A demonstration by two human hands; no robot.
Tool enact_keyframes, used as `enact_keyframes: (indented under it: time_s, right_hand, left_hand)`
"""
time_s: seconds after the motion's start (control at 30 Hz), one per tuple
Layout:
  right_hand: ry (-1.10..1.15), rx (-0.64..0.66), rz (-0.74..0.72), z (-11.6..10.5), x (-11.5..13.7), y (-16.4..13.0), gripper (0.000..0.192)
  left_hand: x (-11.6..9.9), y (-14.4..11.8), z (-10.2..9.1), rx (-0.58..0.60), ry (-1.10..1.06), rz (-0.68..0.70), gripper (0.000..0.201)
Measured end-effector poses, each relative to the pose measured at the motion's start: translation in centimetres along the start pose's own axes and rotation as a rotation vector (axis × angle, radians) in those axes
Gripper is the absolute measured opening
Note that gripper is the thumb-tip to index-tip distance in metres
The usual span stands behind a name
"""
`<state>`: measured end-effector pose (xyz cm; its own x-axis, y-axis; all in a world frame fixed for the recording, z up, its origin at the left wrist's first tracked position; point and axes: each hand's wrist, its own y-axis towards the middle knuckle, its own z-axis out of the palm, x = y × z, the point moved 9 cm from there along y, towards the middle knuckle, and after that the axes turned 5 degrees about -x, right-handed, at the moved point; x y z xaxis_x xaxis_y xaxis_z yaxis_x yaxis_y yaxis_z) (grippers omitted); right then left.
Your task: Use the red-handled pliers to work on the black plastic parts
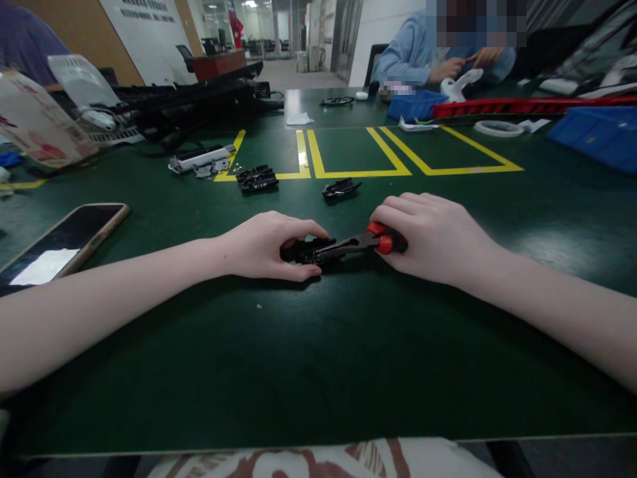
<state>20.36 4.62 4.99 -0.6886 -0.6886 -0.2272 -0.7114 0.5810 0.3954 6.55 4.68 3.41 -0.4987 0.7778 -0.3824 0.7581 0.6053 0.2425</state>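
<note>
My left hand (271,249) is closed around a small black plastic part (303,252), held low over the green table (298,372). My right hand (432,236) grips the red handles of a pair of pliers (361,243). The jaws of the pliers point left and reach the black part; whether they pinch it I cannot tell. Just beyond my hands lies another black part (341,189). Further left sits a cluster of black parts (257,178), with a white and grey piece (202,159) beside it.
A phone (94,219) lies near my left forearm. Yellow tape (358,175) marks boxes on the table. Blue bins (597,136), a tape roll (499,128) and a long red strip (527,106) are at the right. A person in a blue sleeve (405,56) sits opposite.
</note>
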Motion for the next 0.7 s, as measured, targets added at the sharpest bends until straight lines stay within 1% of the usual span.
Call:
enact_keyframes:
  time_s: [0.3,0.47,0.7]
  right_hand:
    - [-0.003,0.083,0.021,0.44,0.06,0.22,0.016]
    - [0.018,0.087,0.025,0.29,-0.05,0.28,0.013]
    - [0.021,0.1,0.026,0.24,-0.36,0.29,0.015]
  left_hand:
    - [-0.07,0.05,0.0,0.007,0.0,0.002,0.047]
    - [-0.13,0.11,0.03,0.018,0.025,-0.002,0.048]
    - [-0.05,0.14,0.2,0.039,0.083,-0.007,0.051]
